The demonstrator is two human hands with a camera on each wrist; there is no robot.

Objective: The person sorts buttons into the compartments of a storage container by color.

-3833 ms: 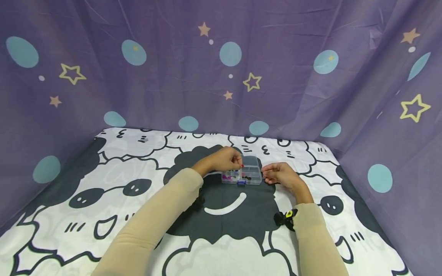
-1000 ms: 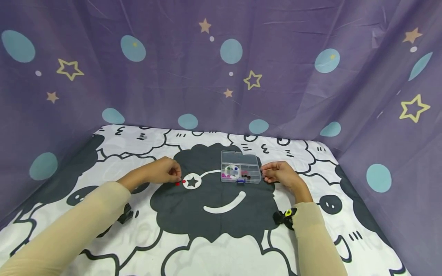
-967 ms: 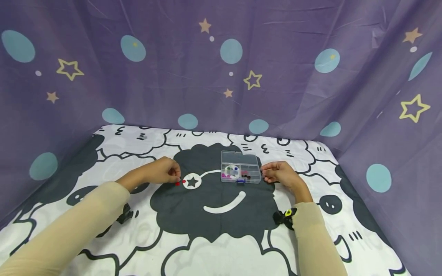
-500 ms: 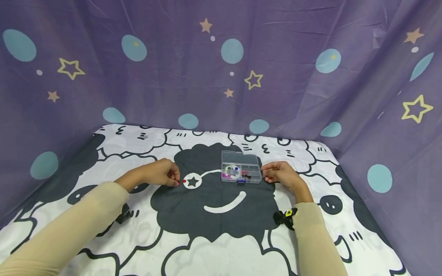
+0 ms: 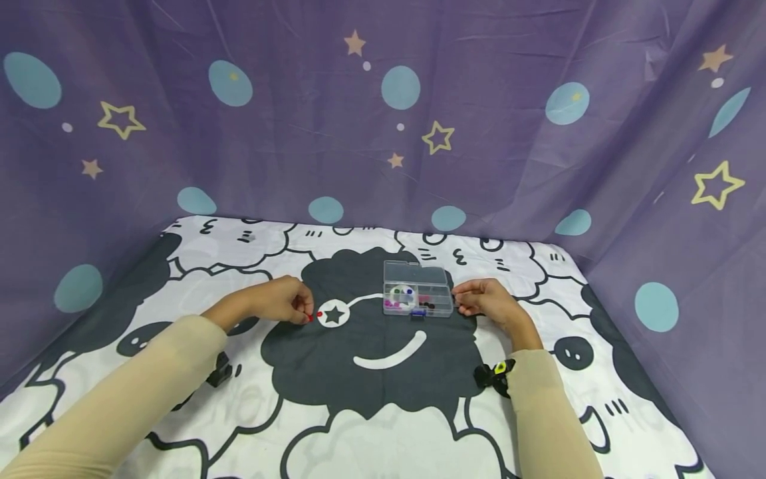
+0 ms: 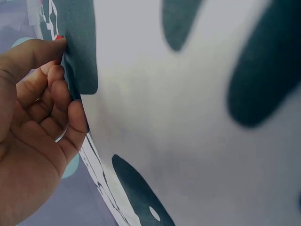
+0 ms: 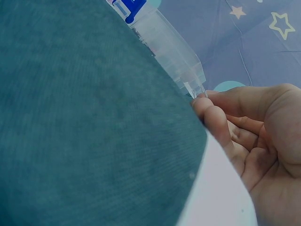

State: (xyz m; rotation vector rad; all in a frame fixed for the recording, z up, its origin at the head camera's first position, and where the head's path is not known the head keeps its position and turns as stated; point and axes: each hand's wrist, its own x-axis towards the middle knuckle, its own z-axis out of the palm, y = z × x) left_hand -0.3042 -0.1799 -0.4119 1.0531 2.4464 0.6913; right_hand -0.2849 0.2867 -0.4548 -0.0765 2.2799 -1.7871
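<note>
In the head view my left hand (image 5: pixel 281 301) is low over the dark patch of the cloth, thumb and fingertip pinching a small red bead (image 5: pixel 310 319). A second red bead (image 5: pixel 320 314) lies just to its right, at the edge of a printed white circle. The left wrist view shows red (image 6: pixel 59 37) at the thumb tip, with the other fingers curled. At the right end of a clear plastic compartment box (image 5: pixel 444 310), my right hand (image 5: pixel 487 301) pinches its edge between thumb and fingers. The box's clear lid (image 5: pixel 413 273) is raised at the back.
Inside the box lie several pink beads (image 5: pixel 391 305) and dark beads (image 5: pixel 429 306). A blue latch (image 5: pixel 418 314) sits on its front. The printed cloth (image 5: pixel 383 379) covers the table, and a purple curtain (image 5: pixel 335 133) encloses the back and sides.
Since the oldest frame, the left hand has moved from over the box, left and down to the cloth, where two red beads now show. The right hand stays at the box.
</note>
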